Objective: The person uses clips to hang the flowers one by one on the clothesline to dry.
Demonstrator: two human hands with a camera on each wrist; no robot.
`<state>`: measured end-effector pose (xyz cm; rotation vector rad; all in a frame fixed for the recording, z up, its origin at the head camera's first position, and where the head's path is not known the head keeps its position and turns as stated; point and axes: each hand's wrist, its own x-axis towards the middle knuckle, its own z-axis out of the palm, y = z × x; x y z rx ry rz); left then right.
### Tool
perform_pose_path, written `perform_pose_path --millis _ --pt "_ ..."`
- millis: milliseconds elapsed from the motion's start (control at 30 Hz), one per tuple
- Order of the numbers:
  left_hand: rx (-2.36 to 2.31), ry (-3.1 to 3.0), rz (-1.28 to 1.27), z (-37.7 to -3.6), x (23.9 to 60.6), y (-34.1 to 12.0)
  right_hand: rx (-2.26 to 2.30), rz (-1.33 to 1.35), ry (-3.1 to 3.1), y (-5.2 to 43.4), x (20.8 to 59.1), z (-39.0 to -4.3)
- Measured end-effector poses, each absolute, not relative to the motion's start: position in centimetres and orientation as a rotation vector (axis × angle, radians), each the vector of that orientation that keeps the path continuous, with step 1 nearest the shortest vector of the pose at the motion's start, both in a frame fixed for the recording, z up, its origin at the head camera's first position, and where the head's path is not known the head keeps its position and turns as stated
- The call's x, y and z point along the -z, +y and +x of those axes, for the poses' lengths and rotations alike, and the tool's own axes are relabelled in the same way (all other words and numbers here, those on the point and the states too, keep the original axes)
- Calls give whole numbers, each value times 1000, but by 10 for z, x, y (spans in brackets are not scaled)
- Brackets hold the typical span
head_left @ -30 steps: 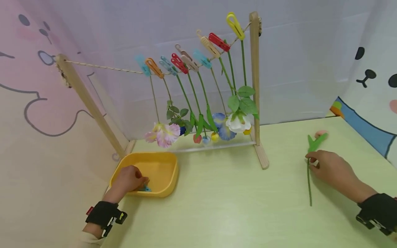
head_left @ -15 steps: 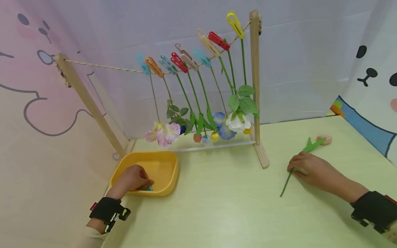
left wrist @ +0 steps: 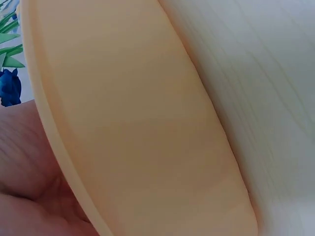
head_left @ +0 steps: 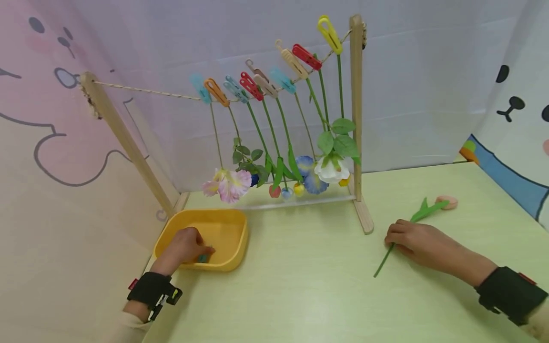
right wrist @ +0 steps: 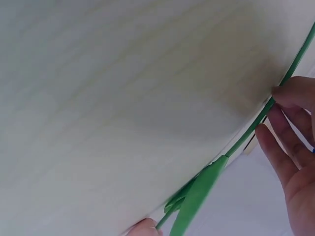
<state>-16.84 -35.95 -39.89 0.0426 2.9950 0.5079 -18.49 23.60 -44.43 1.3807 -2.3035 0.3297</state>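
Note:
A pale pink artificial tulip (head_left: pixel 446 203) with green leaves (head_left: pixel 429 210) lies slanted at the right of the table. Its stem (head_left: pixel 383 262) is pinched between the thumb and fingers of my right hand (head_left: pixel 418 242); the right wrist view shows the green stem (right wrist: pixel 246 133) at the fingertips. My left hand (head_left: pixel 184 245) reaches over the near left rim into a yellow basket (head_left: pixel 240 243). There its thumb and fingers pinch a small blue clothespin (head_left: pixel 202 258), mostly covered by the hand. In the left wrist view the basket wall (left wrist: pixel 133 118) hides the fingertips.
Behind stands a wooden frame (head_left: pixel 357 109) with a rope (head_left: pixel 146 90) strung across it. Several coloured clothespins, such as an orange one (head_left: pixel 216 92), hold hanging flowers, among them a pink iris (head_left: pixel 233 185) and a white rose (head_left: pixel 332 169). Printed curtains enclose the table.
My right hand has moved left and slid the tulip with it, its stem now slanting toward the lower left. The left hand has shifted slightly inside the basket.

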Motion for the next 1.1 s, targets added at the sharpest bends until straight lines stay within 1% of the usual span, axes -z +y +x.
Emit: perform_pose_path --millis 300,500,767,1100 --pt "-525 2995 85 -170 394 -357 -268 1478 -2238 213 439 -184" --pt "-598 3030 173 -175 389 -357 -244 1488 -2207 186 419 -179" --pt "-796 3107 366 -177 375 -354 -341 1526 -2110 144 394 -173" --pt "-1028 3151 334 -175 358 -351 -530 1488 -2073 83 362 -176"
